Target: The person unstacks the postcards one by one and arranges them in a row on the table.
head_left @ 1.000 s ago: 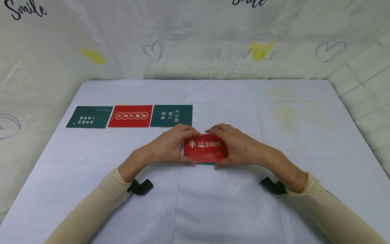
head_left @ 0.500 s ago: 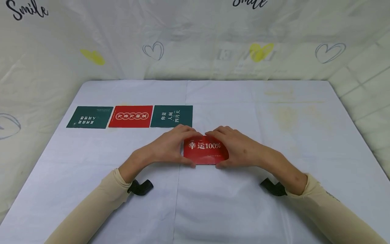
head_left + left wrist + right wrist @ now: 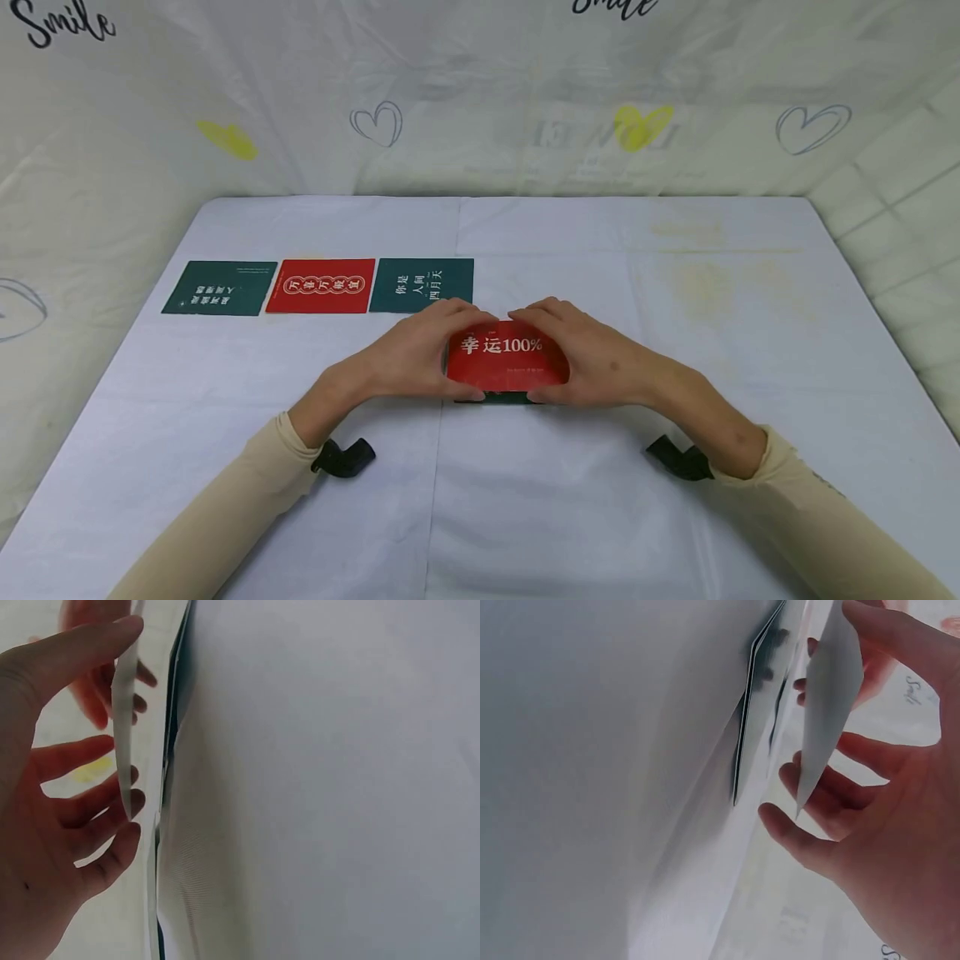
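My left hand (image 3: 411, 354) and right hand (image 3: 603, 358) grip the red card (image 3: 506, 358) above a green card (image 3: 506, 398): apparently lifting step; next probably needs level carrying.

Three cards (image 3: 321, 286) lie in a row on the bench (image 3: 750, 333), behind and mostly left of the held card (image 3: 507, 362) (aloft between left hand (image 3: 408, 354) and right hand (image 3: 600, 358)); a lower card (image 3: 506, 398) lies beneath it.

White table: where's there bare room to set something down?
Widest bare patch on the table: from right grip to right edge; also the front, between the sleeves. Crowded: back left, three cards in a row; centre, left grip and right grip holding a red card above a green card.
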Demonstrator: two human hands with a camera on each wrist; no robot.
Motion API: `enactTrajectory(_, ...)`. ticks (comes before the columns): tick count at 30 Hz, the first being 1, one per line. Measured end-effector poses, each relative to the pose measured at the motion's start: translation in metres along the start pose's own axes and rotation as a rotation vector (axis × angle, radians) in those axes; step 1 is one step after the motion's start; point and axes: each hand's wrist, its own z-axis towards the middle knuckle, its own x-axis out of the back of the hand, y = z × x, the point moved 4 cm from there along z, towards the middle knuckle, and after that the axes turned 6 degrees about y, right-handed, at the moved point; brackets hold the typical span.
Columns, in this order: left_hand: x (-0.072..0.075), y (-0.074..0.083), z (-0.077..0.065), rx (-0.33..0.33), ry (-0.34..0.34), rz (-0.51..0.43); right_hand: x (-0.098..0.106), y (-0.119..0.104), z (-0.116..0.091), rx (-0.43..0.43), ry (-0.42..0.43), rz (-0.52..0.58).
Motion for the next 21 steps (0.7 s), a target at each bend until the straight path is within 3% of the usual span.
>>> enactTrajectory(21, 0.015, -0.009, 0.013, -0.007, 0.091, -0.011, 0.016, 0.02, 0.004, -0.09, 0.126, -0.022)
